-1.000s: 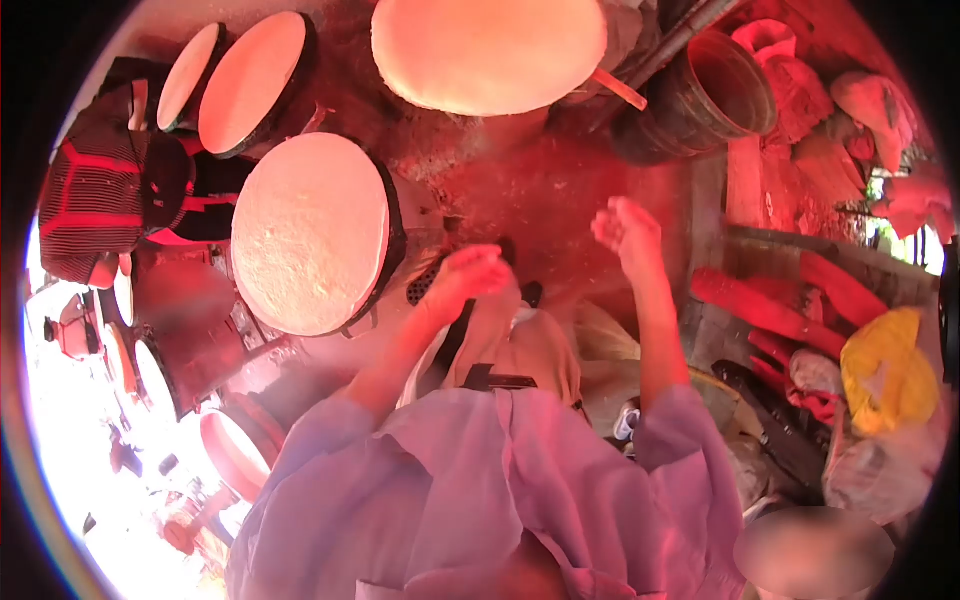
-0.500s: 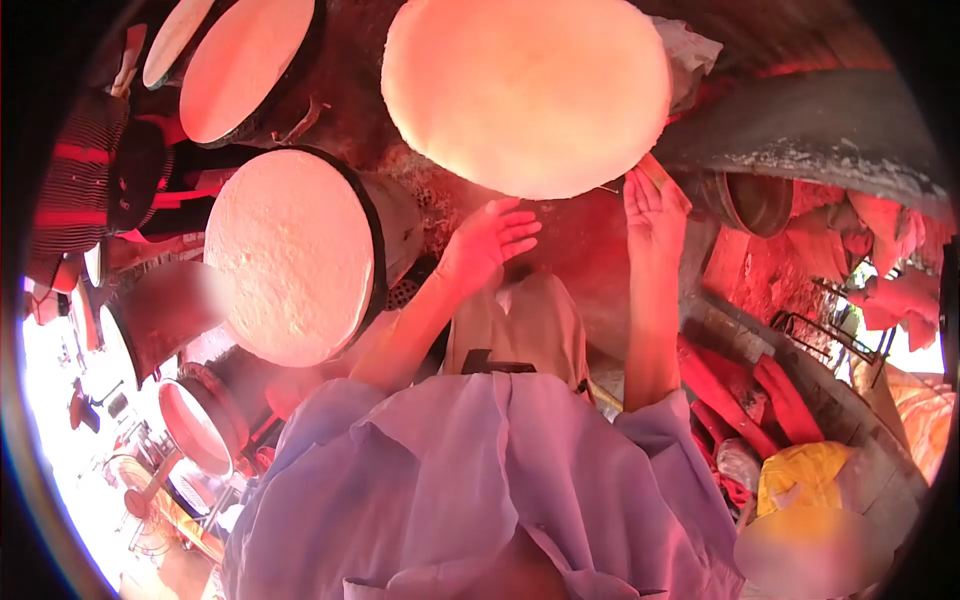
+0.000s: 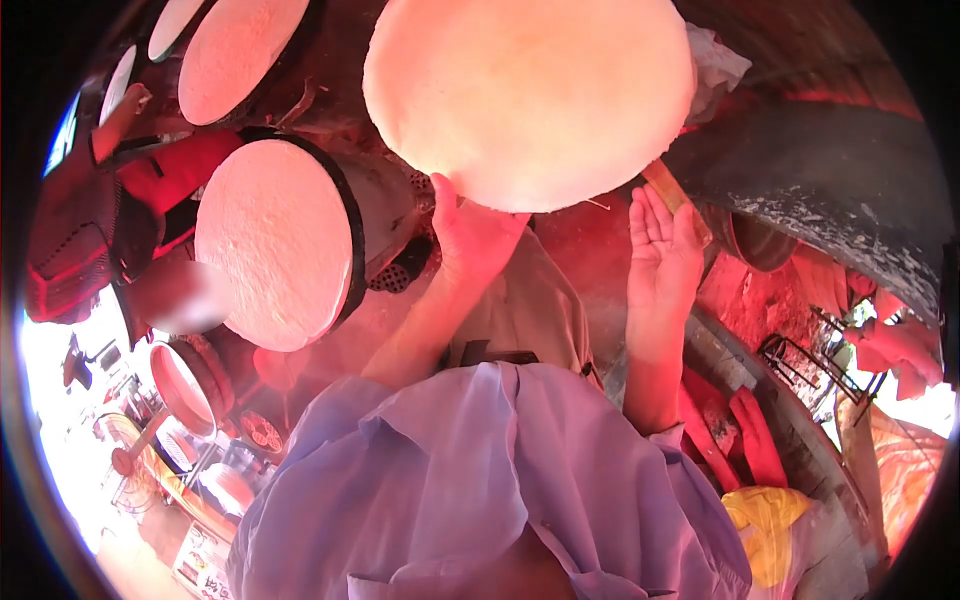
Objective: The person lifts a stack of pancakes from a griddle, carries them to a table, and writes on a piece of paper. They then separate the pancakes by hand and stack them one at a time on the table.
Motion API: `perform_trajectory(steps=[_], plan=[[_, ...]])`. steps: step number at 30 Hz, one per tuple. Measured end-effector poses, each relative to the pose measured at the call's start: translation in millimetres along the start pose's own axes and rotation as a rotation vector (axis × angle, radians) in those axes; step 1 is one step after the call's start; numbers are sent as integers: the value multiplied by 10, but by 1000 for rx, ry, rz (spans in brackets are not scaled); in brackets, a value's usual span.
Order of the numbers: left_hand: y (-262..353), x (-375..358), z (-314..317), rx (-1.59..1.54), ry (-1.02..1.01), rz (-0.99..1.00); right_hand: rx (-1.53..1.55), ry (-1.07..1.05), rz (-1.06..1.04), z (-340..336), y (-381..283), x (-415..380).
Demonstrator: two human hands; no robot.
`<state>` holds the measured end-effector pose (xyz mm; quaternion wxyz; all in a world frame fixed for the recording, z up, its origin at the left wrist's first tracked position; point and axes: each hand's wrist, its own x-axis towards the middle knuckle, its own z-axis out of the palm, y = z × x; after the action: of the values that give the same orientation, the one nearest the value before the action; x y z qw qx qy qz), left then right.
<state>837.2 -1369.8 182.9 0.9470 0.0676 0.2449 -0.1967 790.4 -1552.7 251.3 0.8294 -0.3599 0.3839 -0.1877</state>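
A large pale round sheet (image 3: 530, 95), smooth and doughy-looking, fills the top centre. My left hand (image 3: 478, 238) is at its near left edge, thumb against the rim and the other fingers reaching underneath, partly hidden. To the right of that edge, my right hand (image 3: 665, 245) holds a flat wooden stick (image 3: 662, 185) by the thumb, with its fingers pointing up, close to the sheet. What supports the sheet is hidden beneath it.
Another pale round surface (image 3: 275, 245) on a dark-rimmed drum stands at left, and a similar one (image 3: 240, 60) lies beyond it. A big dark curved vessel (image 3: 820, 170) is at right, above a metal pot (image 3: 760, 240). Yellow cloth (image 3: 770, 530) lies low at right.
My left hand has moved up and right from beside the sheet to its edge, with the fingers now under it. The right hand has shifted slightly right. The view has shifted a little.
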Motion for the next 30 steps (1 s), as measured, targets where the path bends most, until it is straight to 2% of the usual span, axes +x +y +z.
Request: perform_trajectory(steps=[3,6,7,10,13,16,20,23,26,28,30], plan=[[-12,-7,217,-29,-1,49,102,101,162,-292,193,151],[-16,-12,378,-83,-18,46,274,-52,737,-436,288,130],[-18,-13,437,-84,-35,49,272,-106,818,-366,319,162],[5,18,514,-164,-102,42,427,-266,783,-147,333,474],[44,49,560,-133,-143,73,527,-270,605,69,248,909],[95,76,483,-157,-216,65,503,-439,573,146,116,1243],[148,118,433,-115,-273,76,315,-311,483,317,67,1347],[203,197,331,40,-129,215,237,-295,466,301,16,1415],[312,283,380,-28,-195,262,75,-293,361,406,-56,1492],[408,505,299,108,-81,477,70,-360,402,362,-39,1642],[477,571,285,-44,-55,420,-5,-375,295,516,2,1535]])
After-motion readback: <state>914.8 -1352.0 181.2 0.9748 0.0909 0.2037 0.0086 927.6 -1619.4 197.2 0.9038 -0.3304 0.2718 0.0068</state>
